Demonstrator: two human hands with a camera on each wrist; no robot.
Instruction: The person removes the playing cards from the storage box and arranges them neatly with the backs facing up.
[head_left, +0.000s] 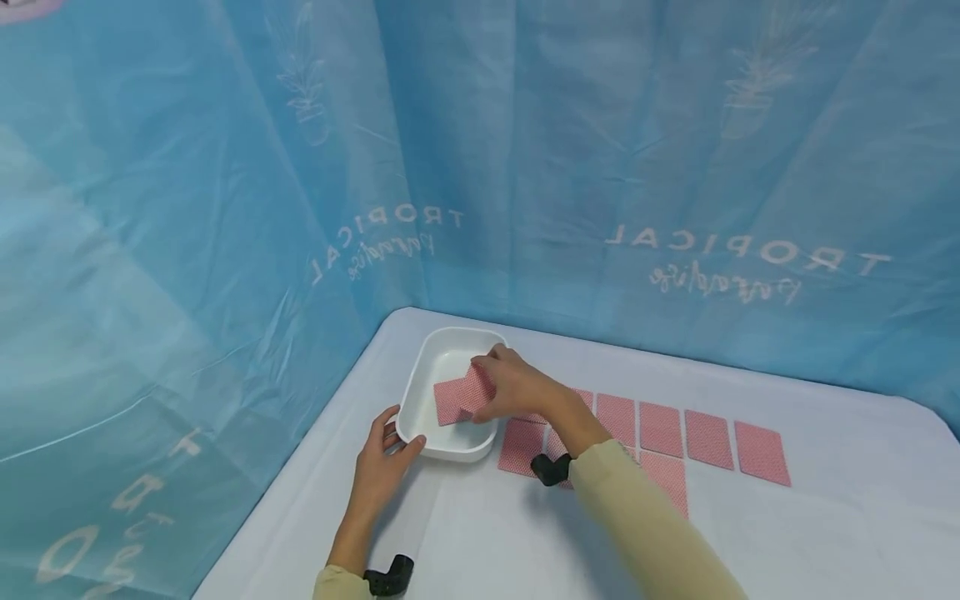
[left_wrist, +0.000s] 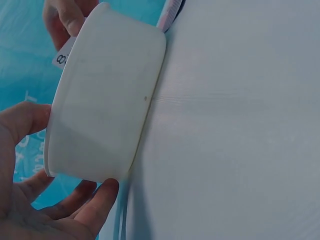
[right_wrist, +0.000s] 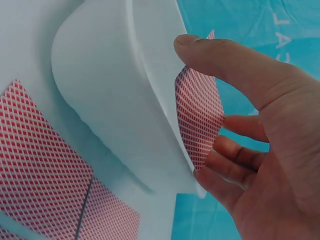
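A white plastic tub [head_left: 459, 455] stands on the table with a red-patterned card [head_left: 447, 402] inside it. At the tub's near left corner my left hand [head_left: 382, 473] grips the rim, thumb at the top edge and fingers around the outer wall. My right hand [head_left: 517, 385] pinches a playing card [right_wrist: 197, 115] over the tub's right side, thumb on one edge and fingertips on the other. The held card bows slightly and shows a red checked back in the right wrist view. A printed 8 shows on its face [left_wrist: 61, 59] in the left wrist view.
Several red-backed cards lie face down in rows right of the tub, among them an end card [head_left: 762, 453] and a near card [head_left: 665, 480]. My right forearm covers part of them. A blue printed curtain [head_left: 540, 183] hangs behind and left of the white table [head_left: 840, 533].
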